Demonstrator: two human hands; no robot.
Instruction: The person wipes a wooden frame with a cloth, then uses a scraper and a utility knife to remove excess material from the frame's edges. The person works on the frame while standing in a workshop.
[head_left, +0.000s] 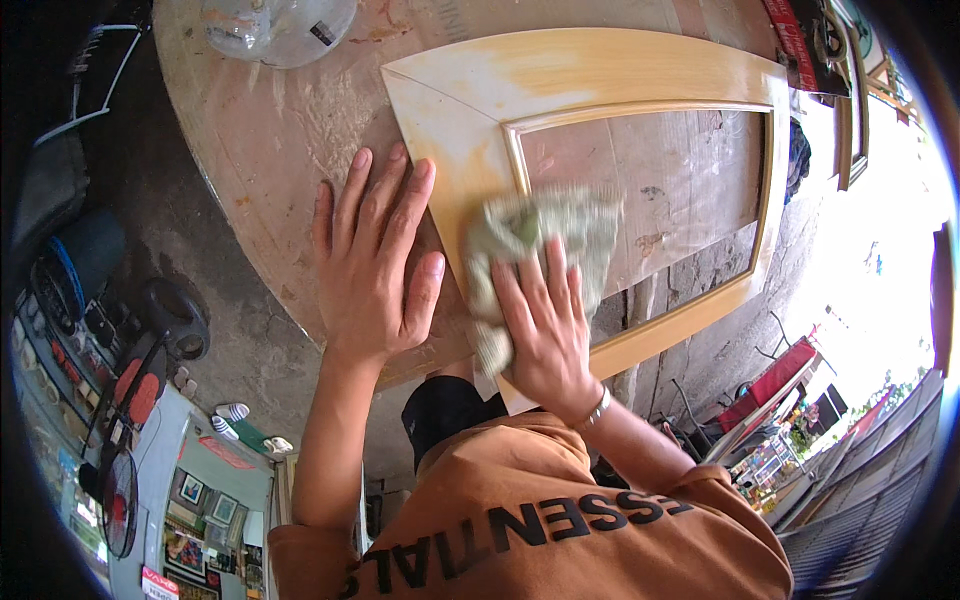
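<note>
My left hand (375, 265) lies open at the left edge of a cream-and-yellow wooden panel (630, 63) with a curved edge and an open rectangular middle, which rests on a stained board tabletop (260, 150). My right hand (540, 325) presses with flattened fingers on a crumpled pale green cloth (585, 215) over the panel's left side. The cloth is slightly blurred and covers part of the panel's inner moulding. The right thumb is hidden.
A clear plastic container (270, 30) sits at the tabletop's far left. A red object (790, 45) lies at the far right edge. Below, on the concrete floor, are a dark bucket (85, 250), a fan (120, 500) and a red folded item (760, 385). Framed pictures stand lower left.
</note>
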